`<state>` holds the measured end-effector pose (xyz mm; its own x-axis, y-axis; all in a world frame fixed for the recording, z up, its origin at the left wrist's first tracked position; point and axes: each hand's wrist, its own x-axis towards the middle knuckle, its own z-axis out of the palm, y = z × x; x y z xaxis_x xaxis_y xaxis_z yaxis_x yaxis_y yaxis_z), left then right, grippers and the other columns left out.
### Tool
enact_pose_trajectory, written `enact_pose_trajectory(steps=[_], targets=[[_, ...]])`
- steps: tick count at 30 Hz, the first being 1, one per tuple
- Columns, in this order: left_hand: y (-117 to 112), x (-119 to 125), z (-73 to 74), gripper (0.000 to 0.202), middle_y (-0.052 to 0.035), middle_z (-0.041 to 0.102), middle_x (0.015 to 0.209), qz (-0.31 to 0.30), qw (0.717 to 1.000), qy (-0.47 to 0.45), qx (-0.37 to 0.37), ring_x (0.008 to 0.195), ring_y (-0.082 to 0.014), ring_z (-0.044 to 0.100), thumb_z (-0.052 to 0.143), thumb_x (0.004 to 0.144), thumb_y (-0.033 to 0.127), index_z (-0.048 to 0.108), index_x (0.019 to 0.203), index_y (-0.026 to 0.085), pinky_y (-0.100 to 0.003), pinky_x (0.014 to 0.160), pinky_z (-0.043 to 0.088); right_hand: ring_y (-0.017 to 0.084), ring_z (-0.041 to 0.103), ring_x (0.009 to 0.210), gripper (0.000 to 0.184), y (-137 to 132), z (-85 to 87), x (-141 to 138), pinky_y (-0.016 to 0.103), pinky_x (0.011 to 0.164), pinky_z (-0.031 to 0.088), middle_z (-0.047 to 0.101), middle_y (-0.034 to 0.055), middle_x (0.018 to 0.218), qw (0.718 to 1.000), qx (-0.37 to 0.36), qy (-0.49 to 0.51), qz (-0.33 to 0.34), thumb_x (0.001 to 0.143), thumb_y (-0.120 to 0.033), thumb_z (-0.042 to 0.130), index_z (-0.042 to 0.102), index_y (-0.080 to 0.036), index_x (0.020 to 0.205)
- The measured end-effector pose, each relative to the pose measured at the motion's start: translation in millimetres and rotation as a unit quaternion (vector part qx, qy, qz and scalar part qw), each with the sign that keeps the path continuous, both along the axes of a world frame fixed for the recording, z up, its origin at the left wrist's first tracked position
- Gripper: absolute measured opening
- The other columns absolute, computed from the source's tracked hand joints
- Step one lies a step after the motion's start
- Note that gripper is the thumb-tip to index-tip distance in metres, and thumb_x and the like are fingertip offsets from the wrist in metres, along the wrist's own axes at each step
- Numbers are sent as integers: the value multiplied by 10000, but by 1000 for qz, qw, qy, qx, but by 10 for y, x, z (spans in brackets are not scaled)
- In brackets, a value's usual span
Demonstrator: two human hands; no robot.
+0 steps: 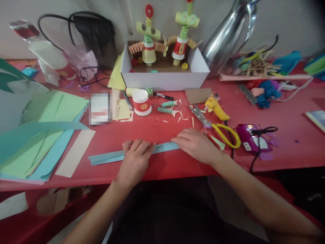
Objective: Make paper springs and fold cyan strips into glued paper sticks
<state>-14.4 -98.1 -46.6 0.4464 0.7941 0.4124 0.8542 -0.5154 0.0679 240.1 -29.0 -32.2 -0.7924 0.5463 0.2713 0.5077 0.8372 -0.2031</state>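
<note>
Head feed check: I have a long light-blue paper strip, apparently folded lengthwise, lying near the front edge of the red-covered table. My left hand presses bent fingers onto its middle; my right hand lies over its right end, fingers together. Can't tell whether either thumb pinches it (knuckles block the view).

Risks I see: the left end runs loose past the hand, so uneven pressure could skew the strip or make a crease wander. Pulling the hands apart could tear it. Cream paper scraps lie just beyond; one dragged under would leave a bump. Yellow-handled metal scissors sit just beyond my right hand; a careless sweep could catch the blades or nudge the yellow glue gun.
</note>
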Motion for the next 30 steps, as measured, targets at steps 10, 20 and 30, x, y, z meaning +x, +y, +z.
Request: enact_pose_trajectory(steps=[10,20,30], targets=[[-41,0,90,324,-102,665,897,-48,994,92,24,861,-246,547,393,967,107,640,1176,87,-422,773,341,221,576,886,313,-88,-19,45,369,794,461,684,129,931,994,100,-25,44,1001,-107,389,656,-63,1158],[-103,58,84,372,-108,649,917,-15,988,156,-8,905,-261,565,392,924,35,600,1229,76,-446,771,396,227,556,899,323,-165,-52,-3,383,817,447,671,109,923,991,115,-57,18,1011,-109,356,660,-79,1116],[-100,84,130,347,-96,664,883,-35,984,174,32,803,-231,564,462,889,17,624,1194,45,-388,754,471,281,591,976,286,-495,77,-257,432,887,497,673,162,1030,985,45,-132,-104,879,-43,465,688,-57,1058]])
